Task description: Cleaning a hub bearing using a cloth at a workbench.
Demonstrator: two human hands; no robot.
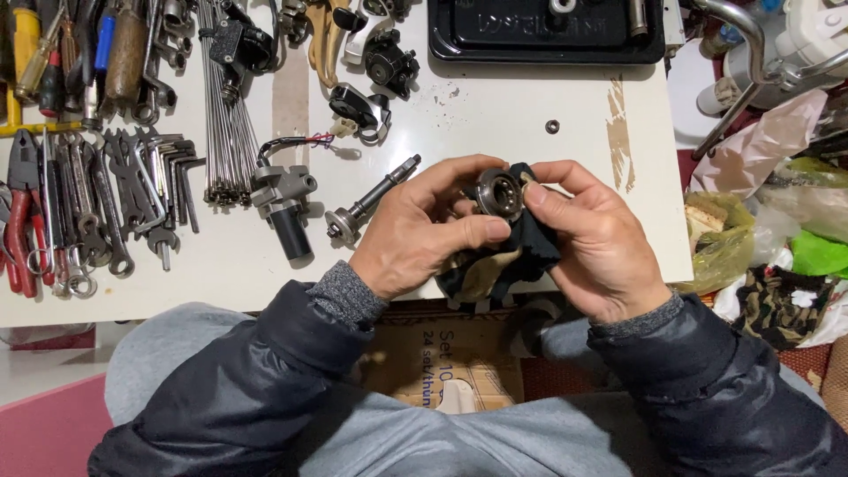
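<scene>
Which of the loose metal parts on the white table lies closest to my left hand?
The steel shaft with the round flanged end, lying diagonally just beside your left hand; the grey motor-like part lies farther left.

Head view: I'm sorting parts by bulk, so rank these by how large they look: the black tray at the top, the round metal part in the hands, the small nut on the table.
1. black tray, cut off by the frame
2. round metal part
3. small nut

Single head-worn camera, looking steeply down from above, close over the white worktable [495, 115], lap at near edge, tools far left
</scene>
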